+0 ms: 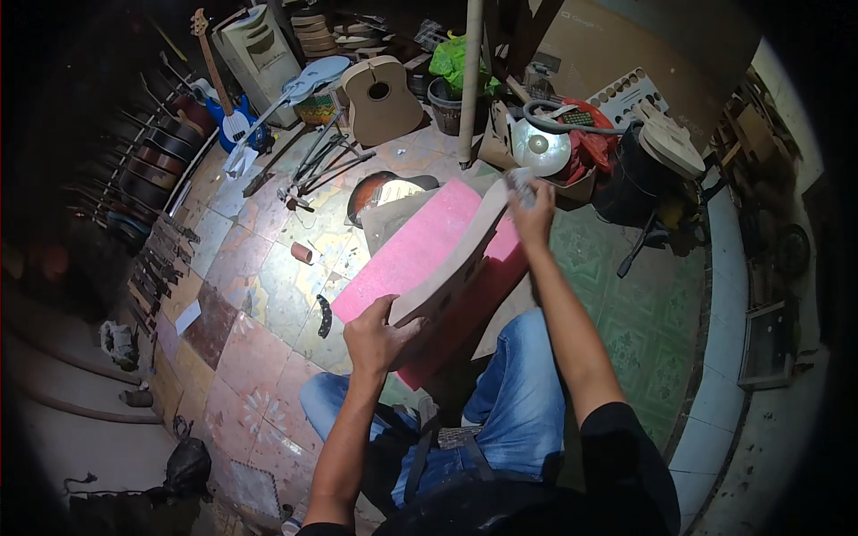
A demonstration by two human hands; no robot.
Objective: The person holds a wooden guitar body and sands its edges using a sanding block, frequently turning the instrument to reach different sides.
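Observation:
An unpainted wooden guitar body (456, 259) stands on its edge across a pink foam pad (411, 241), its long curved rim facing up. Dark cut-outs show on its side nearer my right leg. My left hand (374, 338) grips the near end, thumb and fingers on either side of the wood. At the far end, my right hand (534, 214) presses a small grey piece of sandpaper (518, 183) to the rim; motion smears it, and its exact form cannot be made out. My legs in jeans are below the pad.
Beyond the foam lies a sunburst guitar body (366, 192). Near it on the tiles are a brown cylinder (302, 254), a black curved part (323, 316) and metal stands (326, 165). A pole (471, 80) rises ahead; a black bucket (626, 179) is right. Guitars (156, 170) line the left.

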